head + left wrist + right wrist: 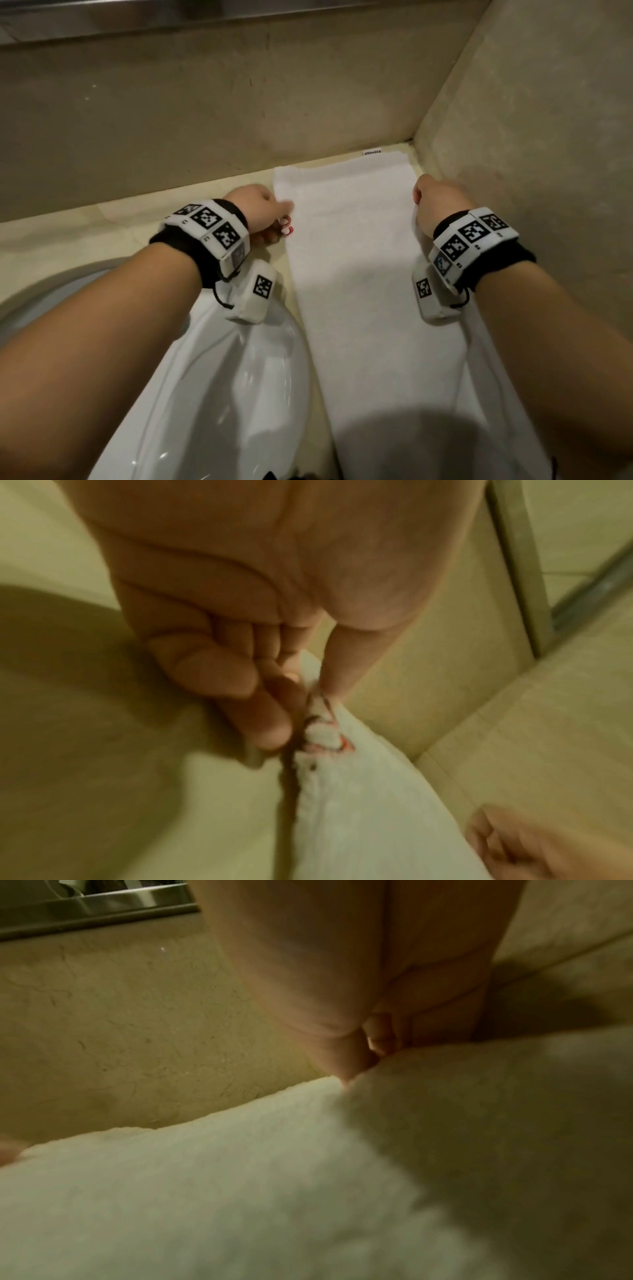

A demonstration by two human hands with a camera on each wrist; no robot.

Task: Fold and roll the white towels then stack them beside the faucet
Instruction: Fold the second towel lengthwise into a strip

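A long white towel [356,260] lies lengthwise on the beige counter, its far end with a small label against the back wall. My left hand [274,219] pinches the towel's left edge between thumb and fingers; the left wrist view shows that pinch [308,704] at a spot with red stitching on the towel [359,804]. My right hand [423,205] grips the towel's right edge; the right wrist view shows its thumb and fingers [363,1056] closed on a fold of the towel [240,1177]. No faucet is in view.
A white sink basin [219,394] lies left of the towel under my left forearm. Beige stone walls [205,102] close in the counter at the back and right, meeting in a corner. A metal strip [137,17] runs along the top of the back wall.
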